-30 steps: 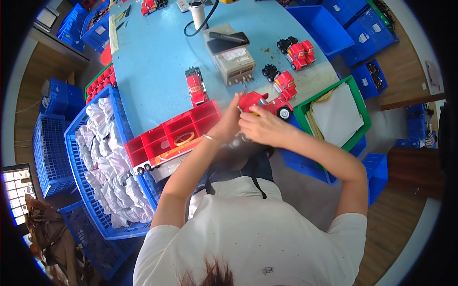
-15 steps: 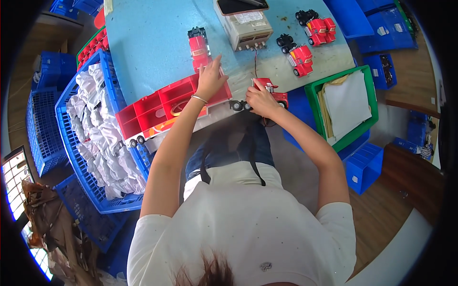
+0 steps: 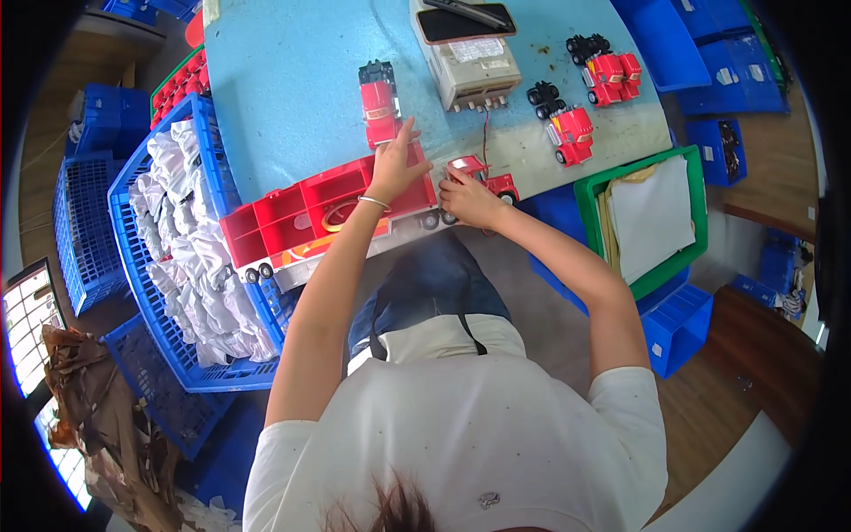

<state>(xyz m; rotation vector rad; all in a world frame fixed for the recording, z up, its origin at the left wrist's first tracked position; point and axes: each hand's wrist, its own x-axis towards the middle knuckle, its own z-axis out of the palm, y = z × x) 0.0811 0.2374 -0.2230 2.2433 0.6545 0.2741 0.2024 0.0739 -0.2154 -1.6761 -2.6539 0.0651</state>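
Note:
A long red toy trailer (image 3: 266, 232) with open compartments and an orange-patterned side lies along the table's near edge. Over its right end is my left hand (image 3: 395, 170), fingers spread and stretched out, the palm at the trailer's rim. My right hand (image 3: 472, 202) is closed around a red toy truck cab (image 3: 502, 184), its fingers on the cab's back. The cab's rear wheels sit at the trailer's right end; whether the two are joined is hidden. Just beyond my left fingertips stands another red truck cab (image 3: 379, 111) with a black rear chassis.
Two more red cabs (image 3: 570, 133) (image 3: 612, 78) stand at the table's right. A beige power box (image 3: 470, 75) with a phone (image 3: 465, 22) on top sits at the back. A blue crate (image 3: 160, 355) of white-wrapped pieces is left; a green tray (image 3: 640, 285) with papers is right.
My right hand has brought the truck cab left, so its rear wheels now meet the trailer's right end. My left hand stays over the trailer. The whole view has shifted slightly.

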